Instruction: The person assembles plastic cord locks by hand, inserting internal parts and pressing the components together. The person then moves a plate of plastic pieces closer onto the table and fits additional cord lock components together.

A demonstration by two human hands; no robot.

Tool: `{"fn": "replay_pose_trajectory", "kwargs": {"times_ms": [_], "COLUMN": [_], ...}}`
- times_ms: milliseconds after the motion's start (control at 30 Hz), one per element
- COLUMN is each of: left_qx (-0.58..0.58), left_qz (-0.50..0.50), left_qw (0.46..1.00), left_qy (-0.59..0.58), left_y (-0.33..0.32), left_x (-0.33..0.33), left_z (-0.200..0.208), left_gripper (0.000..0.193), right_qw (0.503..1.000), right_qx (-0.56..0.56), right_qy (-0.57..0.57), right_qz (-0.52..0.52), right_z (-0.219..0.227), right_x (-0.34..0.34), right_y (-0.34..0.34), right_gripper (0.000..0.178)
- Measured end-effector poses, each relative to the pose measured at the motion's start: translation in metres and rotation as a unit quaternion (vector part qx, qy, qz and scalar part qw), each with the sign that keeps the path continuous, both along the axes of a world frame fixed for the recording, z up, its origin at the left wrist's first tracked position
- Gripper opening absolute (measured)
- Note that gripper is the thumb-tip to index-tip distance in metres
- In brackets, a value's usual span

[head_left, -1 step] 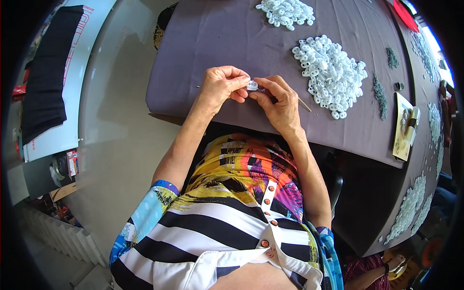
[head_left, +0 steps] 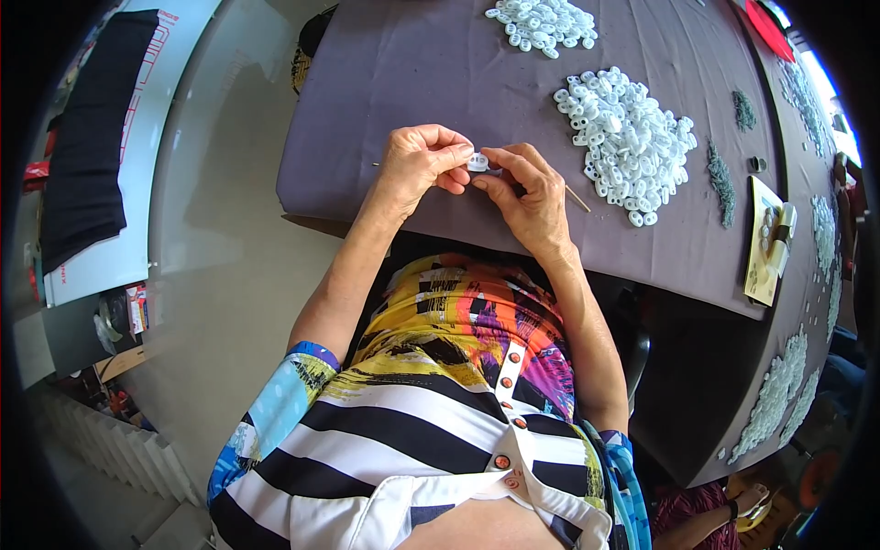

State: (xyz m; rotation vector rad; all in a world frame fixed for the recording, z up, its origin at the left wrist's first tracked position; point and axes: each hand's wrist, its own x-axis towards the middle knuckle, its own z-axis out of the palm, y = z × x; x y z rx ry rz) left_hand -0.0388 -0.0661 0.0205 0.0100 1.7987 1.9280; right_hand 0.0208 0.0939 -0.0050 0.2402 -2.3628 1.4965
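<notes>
Just above the near edge of the cloth-covered table, my two hands meet around a small white plastic piece (head_left: 478,162) with holes in it. My left hand (head_left: 424,165) pinches its left side between thumb and fingertips. The thumb and index finger of my right hand (head_left: 529,191) close on its right side. A thin tan stick (head_left: 577,199) sticks out past the right hand; whether that hand holds it or it lies on the cloth, I cannot tell. To the right is a large heap of similar white pieces (head_left: 632,142).
A smaller white heap (head_left: 543,23) lies farther back. Grey-green piles (head_left: 721,186), a small dark cap (head_left: 757,164) and a yellowish card (head_left: 763,243) are at the right. Pale pieces (head_left: 775,394) cover the far-right table edge. Another person's hand (head_left: 752,500) shows at the lower right.
</notes>
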Motion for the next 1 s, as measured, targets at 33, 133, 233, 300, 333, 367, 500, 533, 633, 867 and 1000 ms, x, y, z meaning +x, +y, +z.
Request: {"fn": "replay_pose_trajectory", "kwargs": {"times_ms": [33,133,233,300,333,367,500,533,633,867,1000], "left_qx": [-0.005,-0.019,-0.029,-0.030,-0.030,-0.029,-0.023,-0.029,-0.030,-0.014,-0.030], "left_qz": [0.002,0.003,-0.001,-0.003,-0.005,-0.007,-0.015,-0.018,-0.023,-0.014,0.009], "left_qw": [1.000,0.999,0.998,0.998,0.998,0.998,0.998,0.997,0.997,0.995,0.992], "left_qy": [0.010,0.040,0.057,0.055,0.057,0.059,0.062,0.068,0.072,0.100,0.122], "left_y": [-0.0001,0.0007,0.0016,0.0018,0.0017,0.0016,0.0012,0.0014,0.0013,0.0011,-0.0065], "left_x": [0.0001,0.0013,0.0024,0.0031,0.0036,0.0040,0.0050,0.0055,0.0051,0.0040,0.0004], "left_z": [0.0003,0.0010,0.0014,0.0018,0.0021,0.0023,0.0027,0.0026,0.0021,-0.0028,-0.0017], "left_gripper": [0.012,0.011,0.010,0.012,0.012,0.012,0.012,0.012,0.012,0.010,0.010], "right_qw": [1.000,1.000,1.000,1.000,1.000,1.000,1.000,1.000,1.000,1.000,1.000], "right_qx": [0.002,0.001,0.001,0.003,0.005,0.005,0.004,0.001,0.000,0.006,-0.015], "right_qy": [-0.005,-0.012,-0.007,-0.007,-0.007,-0.007,-0.007,-0.003,0.002,0.005,0.000], "right_qz": [0.001,0.003,0.003,0.002,0.002,0.002,0.002,0.001,0.001,-0.004,-0.013], "right_z": [0.0003,0.0001,-0.0016,-0.0022,-0.0022,-0.0014,-0.0020,-0.0028,-0.0026,-0.0013,0.0018], "right_x": [0.0004,0.0003,0.0002,-0.0001,-0.0001,0.0000,0.0000,-0.0003,-0.0006,-0.0013,0.0001], "right_y": [-0.0002,0.0004,0.0007,0.0007,0.0007,0.0009,0.0011,0.0012,0.0015,0.0016,0.0005], "right_gripper": [0.027,0.028,0.028,0.027,0.027,0.027,0.025,0.025,0.024,0.025,0.022]}}
